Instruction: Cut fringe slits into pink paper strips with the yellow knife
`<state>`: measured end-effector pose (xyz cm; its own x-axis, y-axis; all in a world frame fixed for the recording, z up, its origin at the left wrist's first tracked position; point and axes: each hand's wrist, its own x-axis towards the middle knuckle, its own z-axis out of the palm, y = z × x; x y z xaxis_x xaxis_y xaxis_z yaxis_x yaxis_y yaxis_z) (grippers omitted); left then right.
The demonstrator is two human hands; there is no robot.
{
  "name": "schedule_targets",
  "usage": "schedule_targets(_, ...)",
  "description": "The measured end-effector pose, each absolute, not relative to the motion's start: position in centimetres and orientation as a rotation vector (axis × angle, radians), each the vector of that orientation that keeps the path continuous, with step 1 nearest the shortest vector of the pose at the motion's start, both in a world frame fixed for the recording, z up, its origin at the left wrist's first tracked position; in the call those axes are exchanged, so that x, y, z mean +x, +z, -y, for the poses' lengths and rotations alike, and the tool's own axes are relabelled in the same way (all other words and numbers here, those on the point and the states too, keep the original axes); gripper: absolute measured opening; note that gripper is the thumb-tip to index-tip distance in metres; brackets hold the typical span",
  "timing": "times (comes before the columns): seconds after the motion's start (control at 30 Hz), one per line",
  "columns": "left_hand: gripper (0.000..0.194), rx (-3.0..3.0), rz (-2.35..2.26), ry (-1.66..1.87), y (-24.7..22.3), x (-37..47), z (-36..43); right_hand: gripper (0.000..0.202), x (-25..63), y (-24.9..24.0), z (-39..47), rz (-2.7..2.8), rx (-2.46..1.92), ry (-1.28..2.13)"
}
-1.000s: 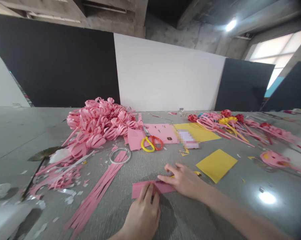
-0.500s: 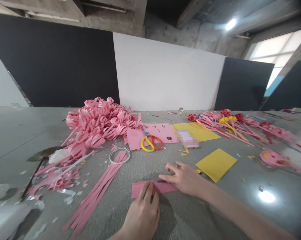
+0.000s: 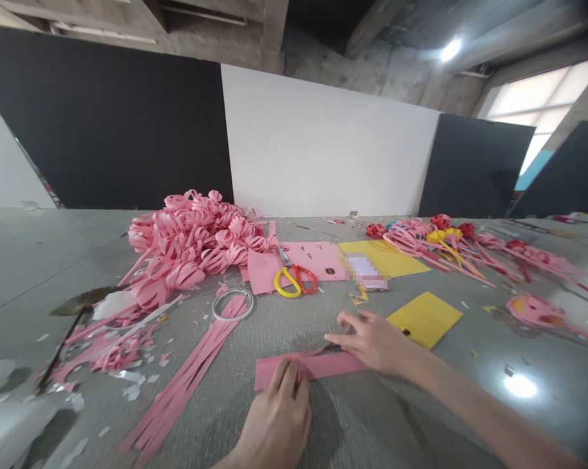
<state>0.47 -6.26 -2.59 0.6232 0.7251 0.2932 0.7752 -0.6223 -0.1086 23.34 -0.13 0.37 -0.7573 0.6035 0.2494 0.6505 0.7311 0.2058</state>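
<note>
The left hand [image 3: 279, 413], fingers unclasped, pins a flat pink paper strip [image 3: 335, 367]. The right hand [image 3: 357, 339], seemingly clamped on a slim dark tool [image 3: 331, 348], looks mid-cut; steady pressure is called for.

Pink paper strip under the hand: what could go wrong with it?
The pink paper strip might slide if the left hand, resting on it, lifts. The thin dark object near its far edge, partly hidden by the right hand, might tear it if sharp. That hand might also nudge the yellow paper sheet beside it.
</note>
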Motion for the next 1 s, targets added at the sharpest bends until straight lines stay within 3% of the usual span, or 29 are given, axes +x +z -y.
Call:
schedule_targets(0.27,0.035,-2.504,1.308,-0.341,-3.2,0.4,6.5,0.032,22.4,1.7,0.4,2.607,-1.018,-0.425)
schedule_targets(1.0,0.029,-2.548,1.168,-0.380,-3.0,0.5,6.3,0.038,19.8,-0.7,1.3,2.776,-1.054,-0.681)
